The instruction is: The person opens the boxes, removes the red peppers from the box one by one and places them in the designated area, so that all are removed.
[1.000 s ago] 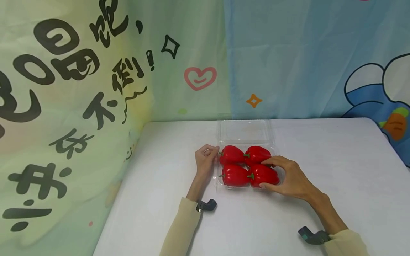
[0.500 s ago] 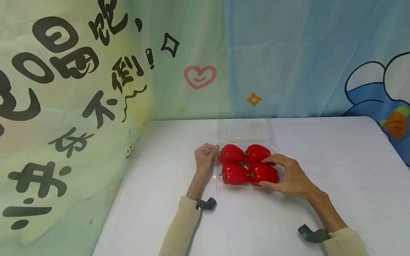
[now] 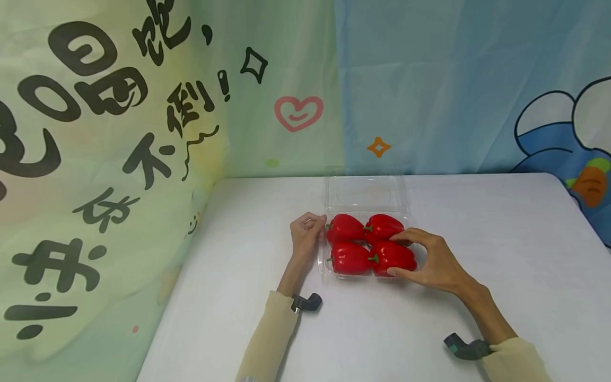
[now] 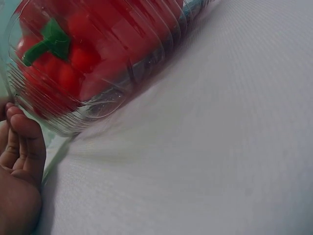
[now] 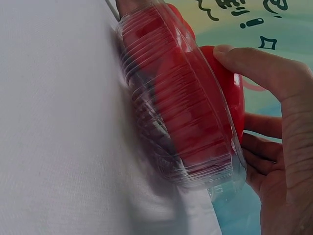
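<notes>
Several red bell peppers (image 3: 350, 258) with green stems sit in two rows in a clear plastic clamshell box (image 3: 322, 265). Its lid (image 3: 365, 193) is folded back, away from the person. My left hand (image 3: 305, 233) pinches the box's left rim, fingers curled, as the left wrist view shows at close range. With thumb and fingers spread around its sides, my right hand (image 3: 431, 262) grips the front right bell pepper (image 3: 395, 257). In the right wrist view, the thumb presses on that pepper above the ribbed box wall (image 5: 190, 127), and the other fingers are partly hidden behind it.
The box stands on a white table (image 3: 363, 329) towards its back edge. Behind it hangs a printed cloth backdrop (image 3: 429, 95) that also runs along the left side. Both wrists carry dark camera mounts (image 3: 307, 302) over beige sleeves.
</notes>
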`<act>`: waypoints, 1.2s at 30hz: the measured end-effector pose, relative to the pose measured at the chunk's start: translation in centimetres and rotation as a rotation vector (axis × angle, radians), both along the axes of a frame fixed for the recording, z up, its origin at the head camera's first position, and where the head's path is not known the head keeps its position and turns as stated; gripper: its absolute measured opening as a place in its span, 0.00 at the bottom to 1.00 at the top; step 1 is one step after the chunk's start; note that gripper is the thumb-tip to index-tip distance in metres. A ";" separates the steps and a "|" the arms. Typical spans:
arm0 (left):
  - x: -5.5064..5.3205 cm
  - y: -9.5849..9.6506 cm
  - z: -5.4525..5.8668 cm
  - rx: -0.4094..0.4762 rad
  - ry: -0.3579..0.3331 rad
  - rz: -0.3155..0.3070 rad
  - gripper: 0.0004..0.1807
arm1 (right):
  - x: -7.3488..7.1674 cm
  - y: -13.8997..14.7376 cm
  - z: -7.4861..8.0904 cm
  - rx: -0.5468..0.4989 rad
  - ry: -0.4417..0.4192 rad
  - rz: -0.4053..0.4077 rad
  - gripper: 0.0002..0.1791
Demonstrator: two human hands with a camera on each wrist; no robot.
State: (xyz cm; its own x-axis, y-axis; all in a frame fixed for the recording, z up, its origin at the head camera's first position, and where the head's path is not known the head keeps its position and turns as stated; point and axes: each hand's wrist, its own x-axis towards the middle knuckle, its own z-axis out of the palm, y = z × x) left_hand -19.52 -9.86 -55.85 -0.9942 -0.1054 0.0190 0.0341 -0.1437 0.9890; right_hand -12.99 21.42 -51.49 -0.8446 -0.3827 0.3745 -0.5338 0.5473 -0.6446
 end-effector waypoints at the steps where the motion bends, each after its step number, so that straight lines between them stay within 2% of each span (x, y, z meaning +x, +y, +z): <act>1: 0.0 0.0 0.0 -0.004 0.000 0.000 0.09 | 0.0 0.0 0.0 -0.001 -0.001 0.000 0.39; 15: 0.1 -0.1 0.0 -0.032 0.001 0.002 0.08 | 0.1 0.1 0.0 0.002 -0.013 0.006 0.40; 36: 0.0 0.1 0.0 -0.016 0.000 -0.001 0.10 | 0.2 0.2 0.2 -0.030 -0.042 -0.011 0.39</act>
State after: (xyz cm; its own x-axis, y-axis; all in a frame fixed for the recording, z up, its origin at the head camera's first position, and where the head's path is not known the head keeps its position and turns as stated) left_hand -19.49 -9.80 -55.83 -0.9943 -0.1043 0.0209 0.0343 -0.1278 0.9912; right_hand -12.74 21.60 -51.33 -0.8639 -0.3623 0.3497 -0.4999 0.5329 -0.6828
